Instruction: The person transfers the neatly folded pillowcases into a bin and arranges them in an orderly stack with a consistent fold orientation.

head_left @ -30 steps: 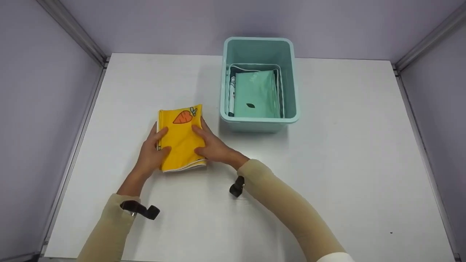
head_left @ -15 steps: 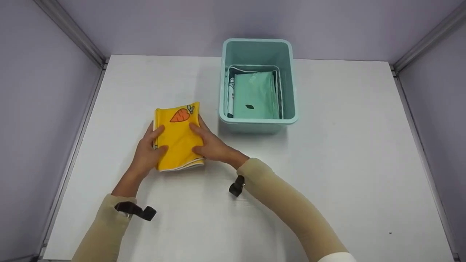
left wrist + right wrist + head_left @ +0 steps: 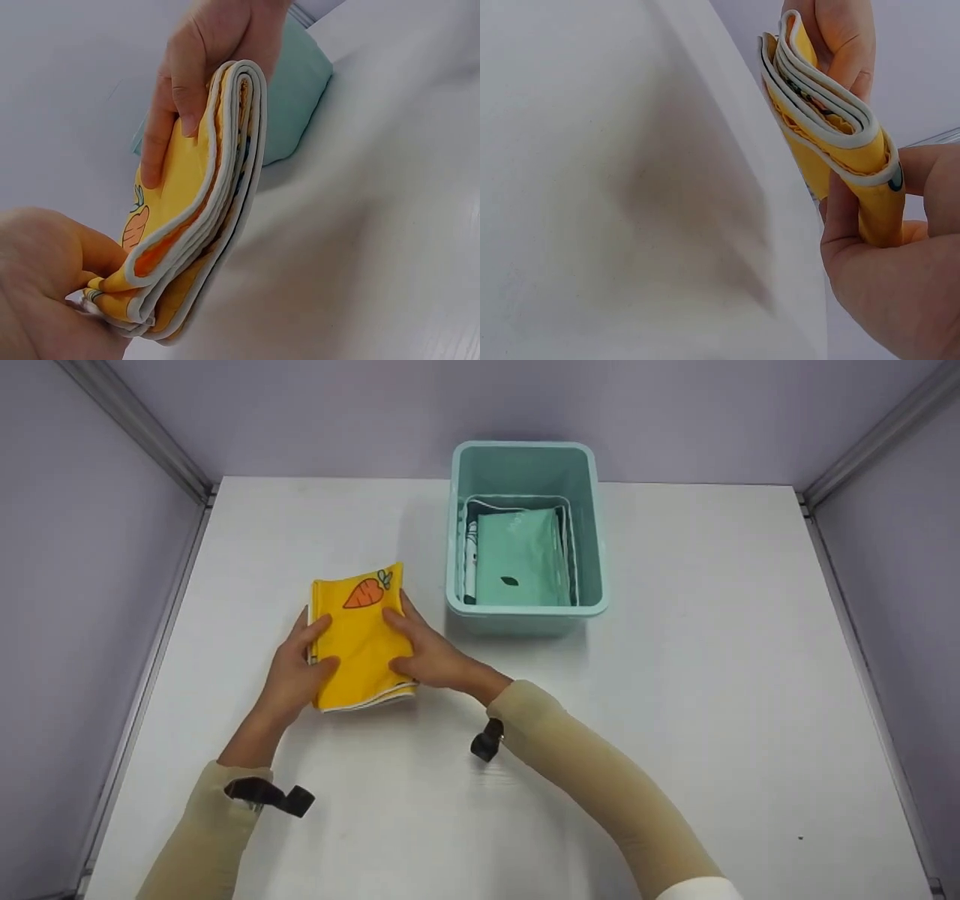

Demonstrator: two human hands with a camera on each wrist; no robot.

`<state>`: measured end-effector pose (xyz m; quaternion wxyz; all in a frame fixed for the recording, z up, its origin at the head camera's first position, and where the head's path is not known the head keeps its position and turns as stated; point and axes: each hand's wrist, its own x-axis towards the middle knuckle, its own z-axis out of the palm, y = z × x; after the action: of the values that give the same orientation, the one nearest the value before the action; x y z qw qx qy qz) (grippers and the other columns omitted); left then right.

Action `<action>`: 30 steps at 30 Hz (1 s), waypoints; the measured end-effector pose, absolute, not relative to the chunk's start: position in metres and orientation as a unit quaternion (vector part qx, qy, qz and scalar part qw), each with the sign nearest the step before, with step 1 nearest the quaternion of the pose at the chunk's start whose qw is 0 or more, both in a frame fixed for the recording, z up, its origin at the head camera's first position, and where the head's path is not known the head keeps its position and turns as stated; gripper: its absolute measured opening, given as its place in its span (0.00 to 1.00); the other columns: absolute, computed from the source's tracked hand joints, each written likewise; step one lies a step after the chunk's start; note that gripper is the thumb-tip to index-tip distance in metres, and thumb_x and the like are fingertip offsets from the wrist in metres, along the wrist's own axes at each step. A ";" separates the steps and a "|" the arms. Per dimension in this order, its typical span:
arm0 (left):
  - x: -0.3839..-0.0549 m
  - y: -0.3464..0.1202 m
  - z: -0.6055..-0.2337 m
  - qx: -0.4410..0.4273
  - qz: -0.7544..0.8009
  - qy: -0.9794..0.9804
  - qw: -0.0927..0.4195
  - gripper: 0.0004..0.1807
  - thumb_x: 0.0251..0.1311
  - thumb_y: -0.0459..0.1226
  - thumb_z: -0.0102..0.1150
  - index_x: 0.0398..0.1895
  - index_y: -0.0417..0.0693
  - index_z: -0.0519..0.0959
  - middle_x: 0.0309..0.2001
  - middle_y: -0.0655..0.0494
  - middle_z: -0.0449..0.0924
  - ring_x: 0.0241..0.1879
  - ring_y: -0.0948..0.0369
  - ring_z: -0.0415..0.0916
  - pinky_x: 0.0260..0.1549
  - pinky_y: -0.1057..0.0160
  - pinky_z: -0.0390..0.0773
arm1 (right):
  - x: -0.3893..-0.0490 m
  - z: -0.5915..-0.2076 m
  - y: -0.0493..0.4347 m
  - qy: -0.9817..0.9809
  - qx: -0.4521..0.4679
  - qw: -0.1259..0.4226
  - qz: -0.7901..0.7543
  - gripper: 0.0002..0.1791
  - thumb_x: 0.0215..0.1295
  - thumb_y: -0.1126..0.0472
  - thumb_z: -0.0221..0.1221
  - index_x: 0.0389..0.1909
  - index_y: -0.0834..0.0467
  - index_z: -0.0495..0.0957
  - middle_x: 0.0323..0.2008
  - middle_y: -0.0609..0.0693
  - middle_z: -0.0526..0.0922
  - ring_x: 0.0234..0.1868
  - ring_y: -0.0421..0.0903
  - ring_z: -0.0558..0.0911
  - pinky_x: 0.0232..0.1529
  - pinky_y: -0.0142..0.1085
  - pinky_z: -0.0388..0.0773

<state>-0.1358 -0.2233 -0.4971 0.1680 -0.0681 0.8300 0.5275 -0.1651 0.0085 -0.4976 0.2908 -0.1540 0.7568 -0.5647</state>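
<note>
A folded yellow cloth (image 3: 360, 641) with a carrot print and white edging is held between both hands. My left hand (image 3: 294, 666) grips its left edge, thumb on the upper face and fingers going behind. On the opposite edge, my right hand (image 3: 439, 657) pinches the cloth in the same manner. Seen from the left wrist, the folded layers of the cloth (image 3: 184, 169) stand edge-on, bound in white. The right wrist view shows the cloth (image 3: 880, 206) raised over the white surface, which carries its shadow.
A teal bin (image 3: 526, 622) stands at the back of the white table (image 3: 697, 675), right of the yellow cloth. Inside it lies a folded mint-green cloth (image 3: 517, 551) with a leaf print, beside other dark and white fabric. Grey panels (image 3: 90, 607) enclose the table at the sides and back.
Both hands have shifted slightly left and a little away from the body with the yellow cloth, their grip unchanged. The head view has drifted slightly too.
</note>
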 end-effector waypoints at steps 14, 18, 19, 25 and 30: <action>-0.139 -0.222 -0.482 -0.059 0.508 0.844 0.160 0.39 0.73 0.31 0.53 0.82 0.58 0.52 0.83 0.66 0.28 0.81 0.59 0.31 0.76 0.53 0.48 | -0.166 -0.489 0.009 0.753 -0.159 0.281 -0.574 0.45 0.70 0.71 0.57 0.82 0.47 0.47 0.80 0.32 0.26 0.80 0.36 0.45 0.74 0.28 0.52; -0.140 -0.222 -0.480 -0.060 0.505 0.846 0.159 0.39 0.73 0.31 0.54 0.82 0.58 0.52 0.83 0.65 0.28 0.81 0.58 0.31 0.76 0.53 0.48 | -0.167 -0.486 0.009 0.747 -0.161 0.279 -0.581 0.45 0.71 0.71 0.57 0.82 0.46 0.47 0.80 0.32 0.26 0.79 0.36 0.46 0.73 0.27 0.53; -0.141 -0.222 -0.479 -0.059 0.506 0.846 0.159 0.39 0.73 0.31 0.54 0.82 0.58 0.52 0.83 0.65 0.28 0.81 0.59 0.31 0.76 0.53 0.47 | -0.167 -0.485 0.010 0.748 -0.162 0.279 -0.581 0.45 0.71 0.71 0.57 0.82 0.46 0.47 0.80 0.31 0.26 0.79 0.36 0.46 0.73 0.27 0.54; -0.143 -0.223 -0.474 -0.047 0.520 0.840 0.150 0.39 0.72 0.29 0.53 0.82 0.54 0.52 0.83 0.64 0.29 0.81 0.59 0.34 0.76 0.54 0.48 | -0.169 -0.476 0.011 0.751 -0.167 0.274 -0.577 0.45 0.69 0.71 0.57 0.82 0.49 0.48 0.81 0.33 0.26 0.80 0.36 0.44 0.73 0.26 0.52; -0.146 -0.221 -0.466 -0.047 0.516 0.842 0.151 0.39 0.72 0.30 0.53 0.82 0.55 0.52 0.83 0.65 0.29 0.81 0.59 0.35 0.76 0.54 0.50 | -0.170 -0.470 0.012 0.749 -0.175 0.268 -0.580 0.45 0.69 0.72 0.57 0.82 0.50 0.49 0.81 0.33 0.26 0.80 0.36 0.44 0.73 0.25 0.52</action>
<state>-0.1456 -0.2209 -0.4663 0.1507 -0.0470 0.8418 0.5162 -0.1701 0.0118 -0.4696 0.2681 -0.1750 0.7491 -0.5799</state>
